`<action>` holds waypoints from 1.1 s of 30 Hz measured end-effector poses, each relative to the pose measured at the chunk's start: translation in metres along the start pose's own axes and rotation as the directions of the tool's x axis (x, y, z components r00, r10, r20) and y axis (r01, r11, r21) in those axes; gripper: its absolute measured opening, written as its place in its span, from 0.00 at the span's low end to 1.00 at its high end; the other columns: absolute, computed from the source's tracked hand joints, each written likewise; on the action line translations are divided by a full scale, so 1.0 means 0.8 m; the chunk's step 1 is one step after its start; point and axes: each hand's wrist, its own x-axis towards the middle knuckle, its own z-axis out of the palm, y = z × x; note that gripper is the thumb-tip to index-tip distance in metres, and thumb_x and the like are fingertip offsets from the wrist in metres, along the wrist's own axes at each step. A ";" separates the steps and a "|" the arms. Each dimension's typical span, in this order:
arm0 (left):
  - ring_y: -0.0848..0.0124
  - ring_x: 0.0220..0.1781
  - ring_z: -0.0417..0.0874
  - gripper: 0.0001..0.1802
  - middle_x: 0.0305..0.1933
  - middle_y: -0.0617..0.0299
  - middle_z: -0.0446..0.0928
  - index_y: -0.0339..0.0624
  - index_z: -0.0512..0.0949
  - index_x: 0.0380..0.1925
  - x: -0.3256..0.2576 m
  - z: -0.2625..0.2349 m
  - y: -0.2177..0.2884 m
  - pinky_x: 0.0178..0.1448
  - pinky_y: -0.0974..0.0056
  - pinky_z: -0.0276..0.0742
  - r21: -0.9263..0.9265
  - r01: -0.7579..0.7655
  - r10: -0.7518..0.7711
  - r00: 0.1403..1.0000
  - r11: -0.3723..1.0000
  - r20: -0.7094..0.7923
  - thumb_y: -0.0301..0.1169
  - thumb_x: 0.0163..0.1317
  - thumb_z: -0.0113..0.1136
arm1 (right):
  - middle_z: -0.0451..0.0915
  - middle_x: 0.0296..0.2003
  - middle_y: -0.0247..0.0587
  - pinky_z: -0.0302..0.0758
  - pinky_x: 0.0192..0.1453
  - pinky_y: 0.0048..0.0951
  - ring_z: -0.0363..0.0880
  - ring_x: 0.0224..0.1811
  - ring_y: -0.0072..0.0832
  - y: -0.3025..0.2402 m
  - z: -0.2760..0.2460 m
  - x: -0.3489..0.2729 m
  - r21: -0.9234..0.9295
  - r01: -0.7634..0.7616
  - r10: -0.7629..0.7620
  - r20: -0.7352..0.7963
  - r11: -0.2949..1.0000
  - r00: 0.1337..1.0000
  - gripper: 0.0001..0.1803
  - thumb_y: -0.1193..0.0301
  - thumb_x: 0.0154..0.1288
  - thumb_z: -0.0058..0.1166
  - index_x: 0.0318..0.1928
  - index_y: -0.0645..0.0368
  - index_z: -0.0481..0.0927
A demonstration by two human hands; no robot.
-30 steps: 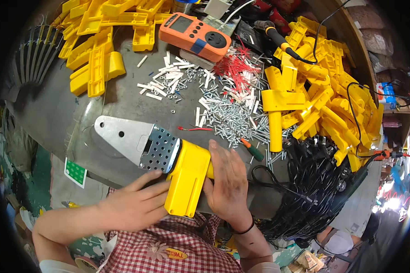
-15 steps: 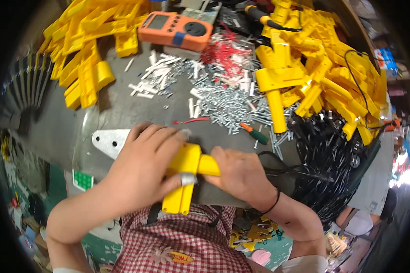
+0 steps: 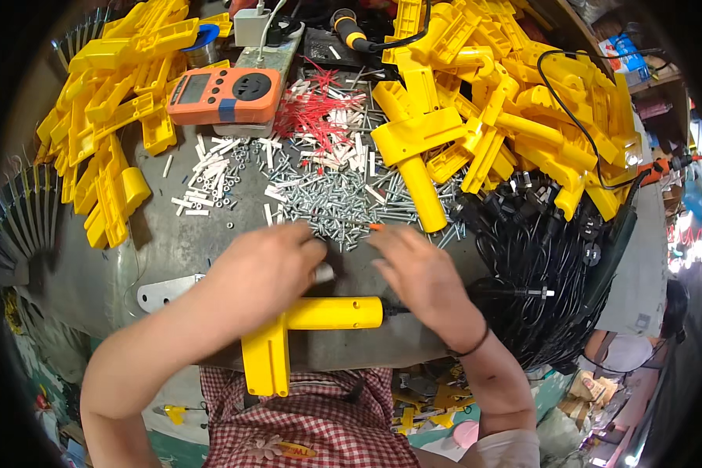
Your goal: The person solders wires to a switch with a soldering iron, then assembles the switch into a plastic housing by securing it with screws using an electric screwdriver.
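Hovering by screws [image 3: 331,210] with left hand [image 3: 277,257] and right hand [image 3: 421,269]; cannot tell either grip. Resting yellow housing [image 3: 267,355] across table's [image 3: 413,351] front edge, holes [image 3: 356,315] upward, presumably for access.

Left hand [image 3: 269,261] and right hand [image 3: 423,273] off yellow housing [image 3: 300,315], grip released, both now at near edge of screw pile [image 3: 331,204]

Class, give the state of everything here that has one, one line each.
Yellow housing: lying, near end past the tabletop
Metal plate: partly hidden
Orange meter: face up, socket unused
Screws: loose, heaped
Red wires: loose, heaped
Black cables: heaped
Yellow parts: piled
Corded tool: on or off unclear
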 end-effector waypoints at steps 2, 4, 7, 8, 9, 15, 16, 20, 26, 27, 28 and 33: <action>0.58 0.40 0.76 0.14 0.35 0.56 0.72 0.39 0.74 0.37 0.024 0.003 -0.017 0.42 0.58 0.75 0.020 -0.078 0.080 0.991 0.997 -0.104 0.32 0.49 0.57 | 0.73 0.34 0.42 0.76 0.38 0.34 0.77 0.35 0.41 -0.008 0.013 0.020 -0.027 0.104 -0.105 -0.025 0.994 0.994 0.10 0.76 0.52 0.53 0.38 0.61 0.72; 0.59 0.38 0.76 0.11 0.32 0.57 0.71 0.39 0.74 0.34 0.040 0.006 -0.027 0.42 0.59 0.75 0.139 -0.131 0.155 0.971 0.982 -0.180 0.28 0.48 0.56 | 0.73 0.33 0.42 0.76 0.38 0.34 0.77 0.35 0.40 -0.008 0.020 0.043 -0.029 0.133 -0.131 0.072 0.991 0.989 0.09 0.76 0.51 0.52 0.35 0.60 0.72; 0.60 0.39 0.76 0.09 0.33 0.57 0.71 0.40 0.72 0.31 0.050 0.000 -0.039 0.40 0.60 0.76 0.206 -0.081 0.114 0.981 0.975 -0.157 0.25 0.47 0.54 | 0.72 0.32 0.44 0.76 0.38 0.35 0.76 0.37 0.40 0.003 0.030 0.063 0.014 0.080 -0.080 0.040 0.997 0.996 0.08 0.77 0.51 0.51 0.35 0.60 0.71; 0.61 0.40 0.78 0.07 0.33 0.57 0.72 0.39 0.71 0.31 0.047 0.001 -0.036 0.39 0.60 0.78 0.246 -0.116 0.155 0.977 0.962 -0.146 0.26 0.49 0.51 | 0.72 0.32 0.47 0.75 0.39 0.38 0.75 0.37 0.43 0.005 0.027 0.066 0.115 0.071 -0.073 0.014 0.991 0.997 0.09 0.78 0.50 0.51 0.35 0.62 0.72; 0.61 0.40 0.78 0.07 0.33 0.57 0.72 0.39 0.71 0.31 0.047 0.004 -0.035 0.39 0.60 0.78 0.245 -0.111 0.149 0.978 0.963 -0.143 0.26 0.49 0.51 | 0.72 0.32 0.47 0.75 0.39 0.38 0.75 0.37 0.43 0.009 0.028 0.066 0.120 0.072 -0.075 0.016 0.990 0.997 0.09 0.78 0.50 0.51 0.35 0.62 0.72; 0.55 0.41 0.76 0.17 0.36 0.55 0.73 0.42 0.71 0.38 0.038 0.006 -0.042 0.41 0.57 0.75 0.005 -0.053 0.052 0.945 0.999 -0.323 0.22 0.44 0.56 | 0.76 0.35 0.49 0.73 0.43 0.38 0.75 0.38 0.46 0.018 0.019 0.058 0.374 -0.047 0.026 0.061 0.926 0.998 0.09 0.78 0.52 0.52 0.36 0.64 0.75; 0.54 0.42 0.76 0.17 0.37 0.54 0.74 0.42 0.71 0.38 0.035 0.001 -0.041 0.42 0.57 0.74 -0.074 -0.027 -0.001 0.933 0.997 -0.360 0.21 0.44 0.56 | 0.77 0.35 0.49 0.73 0.43 0.38 0.76 0.38 0.46 0.018 0.019 0.057 0.361 -0.059 0.042 0.056 0.931 0.998 0.08 0.77 0.53 0.52 0.36 0.63 0.77; 0.52 0.44 0.76 0.21 0.41 0.52 0.75 0.41 0.70 0.42 0.015 -0.017 -0.036 0.46 0.58 0.74 -0.230 0.040 -0.130 0.911 0.972 -0.392 0.18 0.45 0.56 | 0.78 0.32 0.47 0.73 0.41 0.36 0.76 0.36 0.44 0.008 0.008 0.055 0.453 -0.171 0.130 0.121 0.875 0.984 0.07 0.76 0.53 0.54 0.35 0.61 0.78; 0.56 0.39 0.79 0.16 0.36 0.53 0.76 0.38 0.71 0.40 -0.038 -0.014 -0.028 0.42 0.61 0.75 -0.495 0.104 -0.307 0.886 0.863 -0.348 0.22 0.49 0.60 | 0.77 0.29 0.43 0.73 0.38 0.32 0.77 0.33 0.38 -0.019 -0.013 0.042 0.414 -0.106 0.070 0.100 0.904 0.993 0.05 0.74 0.53 0.56 0.31 0.61 0.78; 0.59 0.37 0.79 0.16 0.36 0.54 0.76 0.40 0.72 0.40 -0.058 -0.017 -0.016 0.40 0.63 0.76 -0.536 0.105 -0.313 0.896 0.838 -0.314 0.23 0.50 0.61 | 0.77 0.30 0.41 0.73 0.38 0.31 0.77 0.33 0.36 -0.035 -0.022 0.033 0.428 -0.149 0.104 0.127 0.891 0.986 0.06 0.73 0.53 0.57 0.31 0.61 0.79; 0.61 0.36 0.79 0.14 0.35 0.56 0.76 0.40 0.73 0.39 -0.080 -0.025 -0.002 0.41 0.64 0.76 -0.584 0.119 -0.310 0.920 0.803 -0.239 0.25 0.50 0.62 | 0.77 0.30 0.39 0.73 0.37 0.31 0.77 0.32 0.34 -0.051 -0.024 0.019 0.413 -0.011 -0.040 0.114 0.911 0.993 0.06 0.72 0.52 0.57 0.30 0.61 0.78; 0.60 0.39 0.80 0.18 0.37 0.58 0.78 0.42 0.75 0.40 -0.170 0.009 0.023 0.42 0.62 0.76 -0.686 0.019 -0.190 0.966 0.728 -0.175 0.27 0.46 0.66 | 0.75 0.32 0.36 0.75 0.35 0.29 0.76 0.33 0.30 -0.119 -0.002 -0.057 0.497 0.284 -0.349 0.041 0.820 0.936 0.09 0.72 0.49 0.55 0.34 0.59 0.78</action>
